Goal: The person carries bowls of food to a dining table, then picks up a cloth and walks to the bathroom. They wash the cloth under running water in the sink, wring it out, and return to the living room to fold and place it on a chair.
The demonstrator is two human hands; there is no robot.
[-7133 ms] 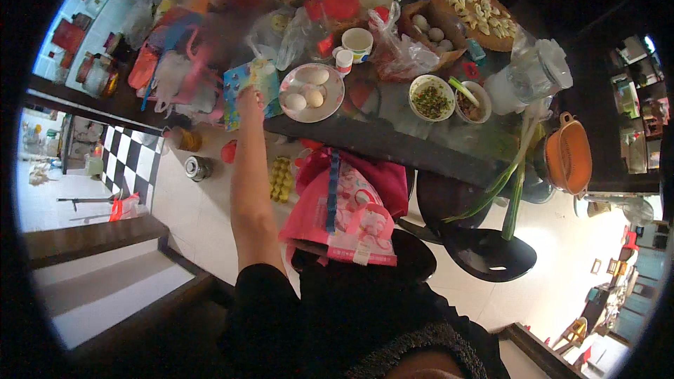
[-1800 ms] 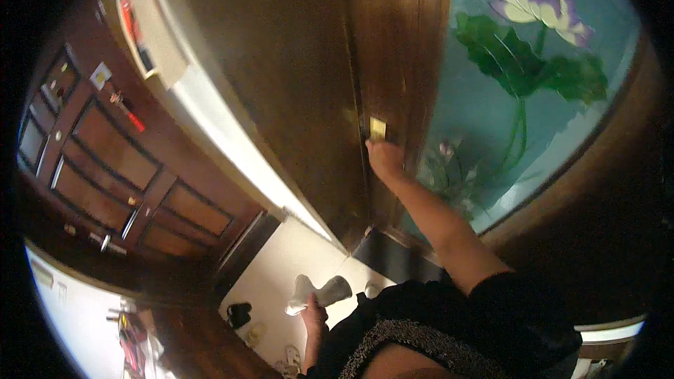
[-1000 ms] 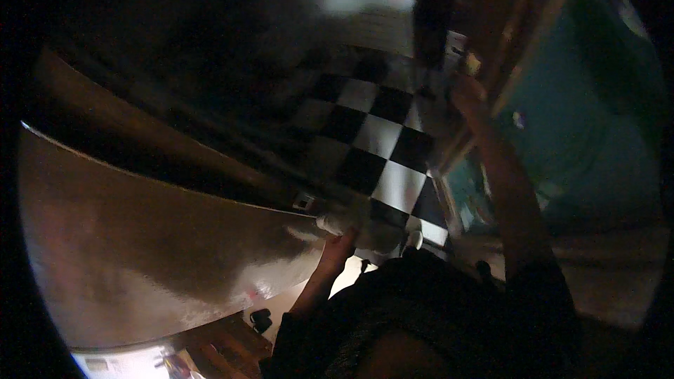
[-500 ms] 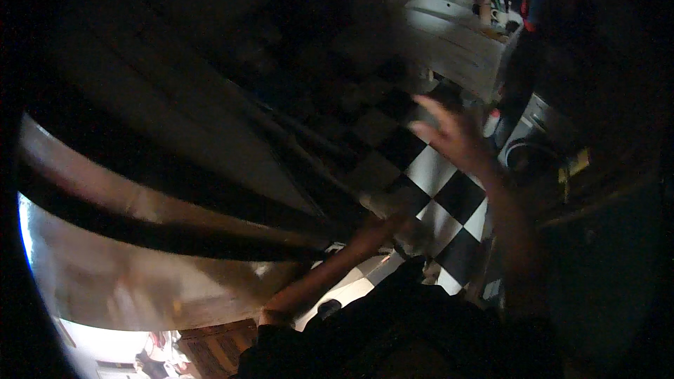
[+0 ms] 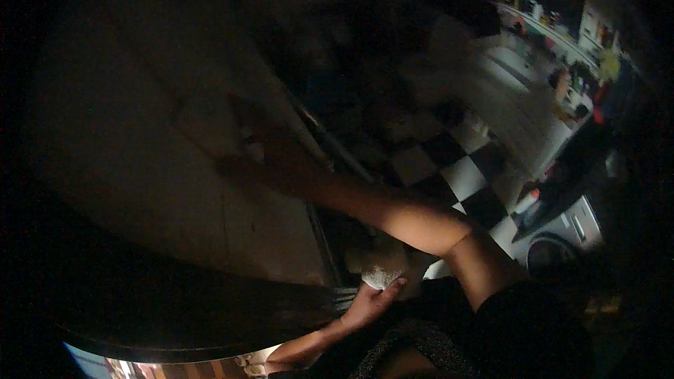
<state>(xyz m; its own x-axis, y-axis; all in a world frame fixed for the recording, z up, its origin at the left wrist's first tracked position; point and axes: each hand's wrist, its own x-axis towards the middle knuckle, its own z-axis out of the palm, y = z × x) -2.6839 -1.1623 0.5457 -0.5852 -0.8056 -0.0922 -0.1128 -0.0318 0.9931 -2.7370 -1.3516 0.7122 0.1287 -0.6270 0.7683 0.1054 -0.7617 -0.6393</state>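
My left hand (image 5: 372,303) is low in the middle, close to my body. Its fingers are closed around a pale, crumpled cloth (image 5: 381,278), the thumb lying over the edge. My right arm reaches across to the left, over the left forearm. In deep shadow, my right hand (image 5: 270,161) is at a large pale panel (image 5: 133,147) that looks like a door. A small whitish patch shows by the fingers, too dim to make out. Whether the right hand grips anything is hidden by the dark.
A black-and-white checkered floor (image 5: 465,177) stretches ahead. To the right stands a white front-loading washing machine (image 5: 580,223). Beyond it are a white sink (image 5: 507,63) and a shelf (image 5: 544,28) crowded with bottles. The panel's dark edge curves along the lower left.
My right hand has swung from above the floor far left to the panel. The view has turned left, so sink and washer sit farther right. The cloth in my left hand now shows clearly.
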